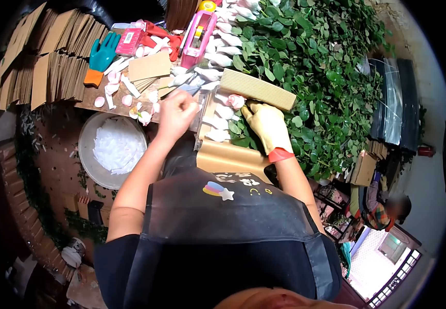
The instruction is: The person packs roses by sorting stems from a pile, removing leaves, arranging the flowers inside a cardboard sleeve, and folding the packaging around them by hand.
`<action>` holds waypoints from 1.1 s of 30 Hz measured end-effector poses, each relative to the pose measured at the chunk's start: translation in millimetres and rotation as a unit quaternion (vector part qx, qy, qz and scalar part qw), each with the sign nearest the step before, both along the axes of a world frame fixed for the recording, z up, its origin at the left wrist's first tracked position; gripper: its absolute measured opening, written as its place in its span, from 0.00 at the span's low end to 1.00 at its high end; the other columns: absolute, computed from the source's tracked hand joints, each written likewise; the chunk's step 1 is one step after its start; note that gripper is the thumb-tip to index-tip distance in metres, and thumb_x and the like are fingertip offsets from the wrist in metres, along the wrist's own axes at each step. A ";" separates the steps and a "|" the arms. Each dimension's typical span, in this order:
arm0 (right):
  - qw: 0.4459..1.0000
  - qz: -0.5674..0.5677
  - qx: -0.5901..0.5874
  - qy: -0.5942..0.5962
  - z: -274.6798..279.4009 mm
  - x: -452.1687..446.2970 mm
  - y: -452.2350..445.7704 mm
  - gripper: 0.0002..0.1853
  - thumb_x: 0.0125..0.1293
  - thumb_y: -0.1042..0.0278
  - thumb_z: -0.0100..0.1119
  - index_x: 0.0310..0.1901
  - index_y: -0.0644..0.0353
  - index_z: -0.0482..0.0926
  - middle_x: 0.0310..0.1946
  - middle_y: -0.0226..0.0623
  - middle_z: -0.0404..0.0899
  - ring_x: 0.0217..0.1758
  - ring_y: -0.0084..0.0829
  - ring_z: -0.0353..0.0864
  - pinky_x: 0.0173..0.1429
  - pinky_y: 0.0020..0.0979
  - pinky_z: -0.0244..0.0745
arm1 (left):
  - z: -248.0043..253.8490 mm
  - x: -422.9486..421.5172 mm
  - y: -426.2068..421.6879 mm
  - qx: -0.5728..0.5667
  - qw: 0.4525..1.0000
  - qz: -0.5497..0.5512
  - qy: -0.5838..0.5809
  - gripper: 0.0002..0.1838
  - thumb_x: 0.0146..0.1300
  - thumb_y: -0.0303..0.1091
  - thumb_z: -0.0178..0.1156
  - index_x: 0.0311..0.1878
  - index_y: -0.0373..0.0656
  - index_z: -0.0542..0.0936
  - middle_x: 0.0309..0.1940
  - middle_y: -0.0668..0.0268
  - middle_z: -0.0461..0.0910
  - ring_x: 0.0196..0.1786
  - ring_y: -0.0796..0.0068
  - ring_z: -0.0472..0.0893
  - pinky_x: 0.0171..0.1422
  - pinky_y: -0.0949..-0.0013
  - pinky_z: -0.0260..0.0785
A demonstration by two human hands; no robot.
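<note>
My bare left hand (pixel 177 114) is closed like a fist beside the left edge of a wooden board; anything inside its fingers is hidden. My right hand (pixel 267 126), in a pale yellow glove with a red cuff, curls just below a pale pink rose (pixel 236 101), its fingertips at the bloom's base. Over the bloom and fingertips lies a strip of corrugated cardboard (pixel 258 89). White-wrapped rose heads (pixel 217 123) line the board between my hands. Green leaves show under the gloved fingers.
Leafy rose stems (pixel 310 67) are heaped on the right. Further left are a tub of white sleeves (pixel 138 133), stacked cardboard pieces (pixel 41 77), a teal glove (pixel 104 54) and a pink tape dispenser (pixel 199 38). Another person (pixel 380 206) is at the far right.
</note>
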State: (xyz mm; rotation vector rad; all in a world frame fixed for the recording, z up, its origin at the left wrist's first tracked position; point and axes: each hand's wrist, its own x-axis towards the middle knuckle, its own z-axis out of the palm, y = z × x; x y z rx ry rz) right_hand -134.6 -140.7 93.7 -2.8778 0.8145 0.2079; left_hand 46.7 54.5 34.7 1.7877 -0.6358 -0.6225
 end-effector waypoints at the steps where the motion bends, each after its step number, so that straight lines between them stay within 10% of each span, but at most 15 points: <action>1: 0.999 -0.014 0.027 0.033 6.6 3.1 1.1 0.21 0.73 0.46 0.64 0.41 0.58 0.89 0.34 0.48 0.88 0.40 0.50 0.89 0.49 0.48 0.83 | -16.2 -1.8 -5.8 0.018 1.000 -0.017 -0.003 0.11 0.62 0.33 0.69 0.34 0.37 0.78 0.33 0.59 0.82 0.42 0.63 0.85 0.46 0.64 0.75; 4: 0.998 -0.002 -0.008 0.058 -6.0 5.8 2.5 0.21 0.74 0.46 0.60 0.43 0.57 0.88 0.37 0.45 0.90 0.43 0.48 0.90 0.53 0.49 0.83 | -54.4 -17.7 -36.7 0.034 0.998 -0.049 0.027 0.26 0.69 0.57 0.68 0.39 0.39 0.80 0.30 0.56 0.83 0.37 0.57 0.85 0.47 0.60 0.76; 6: 0.996 -0.008 -0.034 0.082 -27.9 6.3 1.0 0.20 0.75 0.45 0.59 0.45 0.54 0.89 0.37 0.44 0.90 0.42 0.47 0.91 0.53 0.48 0.84 | -32.7 -15.8 -51.8 0.126 0.987 -0.100 0.007 0.23 0.73 0.52 0.65 0.35 0.38 0.80 0.26 0.59 0.82 0.32 0.63 0.84 0.41 0.63 0.75; 12: 0.998 0.012 -0.067 -0.001 -35.4 0.1 1.2 0.16 0.70 0.49 0.66 0.39 0.55 0.87 0.33 0.42 0.89 0.38 0.47 0.90 0.47 0.47 0.83 | -42.0 -36.3 -44.4 -0.084 0.993 0.003 0.084 0.12 0.75 0.34 0.64 0.36 0.34 0.82 0.25 0.71 0.80 0.29 0.82 0.75 0.35 0.70 0.70; 16: 1.000 -0.007 -0.028 0.005 -27.8 0.7 2.6 0.16 0.71 0.50 0.66 0.41 0.56 0.87 0.35 0.46 0.89 0.40 0.49 0.89 0.49 0.48 0.83 | 0.4 -7.6 -22.8 -0.125 0.954 0.204 0.178 0.15 0.70 0.25 0.62 0.24 0.38 0.75 0.27 0.72 0.77 0.33 0.83 0.75 0.39 0.74 0.72; 20: 0.983 -0.040 0.146 0.100 32.3 4.5 -1.4 0.22 0.72 0.51 0.67 0.53 0.64 0.84 0.45 0.54 0.87 0.52 0.54 0.86 0.59 0.49 0.79 | -19.2 11.8 1.7 0.053 0.994 -0.090 0.020 0.12 0.64 0.33 0.68 0.29 0.38 0.79 0.34 0.60 0.85 0.37 0.66 0.85 0.48 0.60 0.79; 24: 0.997 0.025 0.042 0.067 -9.3 -2.7 2.1 0.19 0.67 0.54 0.70 0.48 0.61 0.82 0.44 0.50 0.88 0.48 0.53 0.88 0.56 0.49 0.81 | 8.4 -10.4 -24.4 0.122 0.956 -0.228 -0.139 0.18 0.70 0.48 0.67 0.41 0.40 0.83 0.31 0.57 0.82 0.37 0.58 0.84 0.45 0.58 0.75; 32: 0.998 -0.010 0.013 0.053 -22.2 -3.4 9.1 0.17 0.66 0.52 0.71 0.46 0.57 0.84 0.42 0.45 0.89 0.48 0.51 0.89 0.56 0.48 0.82 | -17.0 -13.0 -32.8 0.016 0.953 -0.249 -0.171 0.14 0.69 0.44 0.65 0.37 0.43 0.85 0.35 0.55 0.84 0.42 0.47 0.84 0.46 0.50 0.76; 33: 0.998 -0.016 0.008 0.052 -25.5 -3.6 9.2 0.18 0.65 0.52 0.71 0.46 0.57 0.84 0.42 0.46 0.89 0.47 0.51 0.89 0.56 0.48 0.82 | -17.6 -17.5 -31.3 -0.007 0.958 -0.223 -0.178 0.10 0.68 0.35 0.68 0.33 0.39 0.85 0.29 0.60 0.83 0.33 0.61 0.84 0.41 0.62 0.76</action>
